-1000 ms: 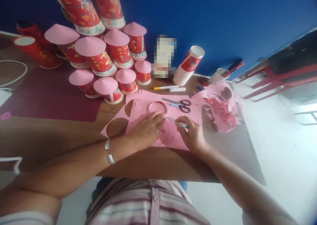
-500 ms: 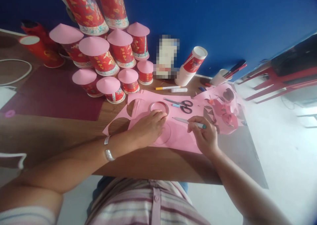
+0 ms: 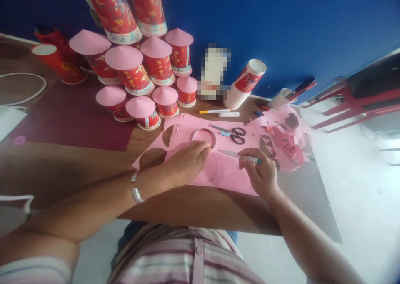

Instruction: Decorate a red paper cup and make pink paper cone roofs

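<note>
My left hand [image 3: 193,161] has its fingers bent together on the near edge of a thin round ring [image 3: 203,129], which lies flat on pink paper [image 3: 234,179]. A drawn circle [image 3: 215,164] shows on the paper, partly under that hand. My right hand [image 3: 261,173] grips a slim white pen [image 3: 250,158] with a green end; its grey tip points left, close to the ring. Black-handled scissors [image 3: 238,136] and a small light-blue piece [image 3: 224,134] lie just beyond the pen.
Red paper-cup lanterns with pink cone tops [image 3: 124,59] stand at the back left. Stacked cups [image 3: 250,81], two markers [image 3: 228,114] and a pen cup [image 3: 281,98] line the blue wall. Pink paper scraps [image 3: 290,144] heap at the right. A red stool [image 3: 356,102] stands beyond.
The whole view has shifted slightly, so things sit a little further right. Both hands keep nearly the same pose, the left at the ring and the right holding the pen.
</note>
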The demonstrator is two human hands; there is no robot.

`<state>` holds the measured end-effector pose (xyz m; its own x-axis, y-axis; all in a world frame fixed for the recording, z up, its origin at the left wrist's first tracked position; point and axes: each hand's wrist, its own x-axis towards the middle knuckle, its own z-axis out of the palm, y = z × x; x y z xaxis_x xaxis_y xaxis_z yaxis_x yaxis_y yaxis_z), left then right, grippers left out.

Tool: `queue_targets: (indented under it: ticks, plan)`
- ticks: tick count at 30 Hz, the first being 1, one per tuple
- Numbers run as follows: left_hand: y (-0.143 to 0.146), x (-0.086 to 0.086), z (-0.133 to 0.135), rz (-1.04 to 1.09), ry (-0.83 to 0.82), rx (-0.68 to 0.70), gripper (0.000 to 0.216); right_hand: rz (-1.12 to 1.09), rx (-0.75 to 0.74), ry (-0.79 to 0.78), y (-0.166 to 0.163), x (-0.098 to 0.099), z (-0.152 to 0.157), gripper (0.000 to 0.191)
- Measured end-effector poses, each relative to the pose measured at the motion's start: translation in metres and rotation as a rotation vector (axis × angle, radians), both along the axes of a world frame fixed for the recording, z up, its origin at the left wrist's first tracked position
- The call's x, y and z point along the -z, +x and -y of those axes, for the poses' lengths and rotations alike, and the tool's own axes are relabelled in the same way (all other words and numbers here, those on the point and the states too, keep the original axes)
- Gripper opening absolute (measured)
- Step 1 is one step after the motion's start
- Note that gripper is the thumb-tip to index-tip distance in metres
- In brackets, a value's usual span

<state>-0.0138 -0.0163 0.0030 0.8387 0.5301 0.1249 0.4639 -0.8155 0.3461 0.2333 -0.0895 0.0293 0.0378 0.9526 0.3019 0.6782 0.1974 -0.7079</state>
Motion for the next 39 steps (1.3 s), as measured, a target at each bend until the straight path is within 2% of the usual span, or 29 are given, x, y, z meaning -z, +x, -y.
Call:
queue_targets:
  ticks: [10, 13, 17, 21, 26, 31, 36, 39]
  plan:
    - [-0.002, 0.0, -0.004, 0.08, 0.054, -0.002, 0.028, -0.015, -0.042, -0.036, -0.002, 0.001, -0.001, 0.014]
    - [-0.005, -0.009, -0.012, 0.15, 0.005, -0.014, 0.029, -0.004, -0.044, -0.013, -0.001, 0.0, 0.0, 0.013]
    - [-0.017, -0.026, -0.042, 0.245, -0.077, 0.022, 0.047, -0.003, -0.039, 0.016, 0.001, 0.002, -0.001, 0.011]
    - [-0.026, -0.031, -0.077, 0.132, -0.22, 0.176, 0.068, -0.011, -0.047, 0.007, 0.001, 0.003, -0.002, 0.011]
    - [-0.027, -0.029, -0.102, 0.046, -0.307, 0.243, 0.074, 0.005, -0.087, 0.008, -0.003, 0.0, -0.001, 0.01]
    - [-0.022, -0.037, -0.107, 0.015, -0.36, 0.278, 0.063, 0.055, -0.159, 0.057, -0.012, -0.003, 0.003, 0.008]
    - [-0.015, -0.036, -0.107, -0.008, -0.326, 0.344, 0.073, 0.126, -0.301, 0.114, -0.022, -0.006, 0.006, 0.007]
    - [-0.012, -0.03, -0.109, -0.047, -0.317, 0.346, 0.08, 0.149, -0.331, 0.124, -0.025, -0.006, 0.007, 0.008]
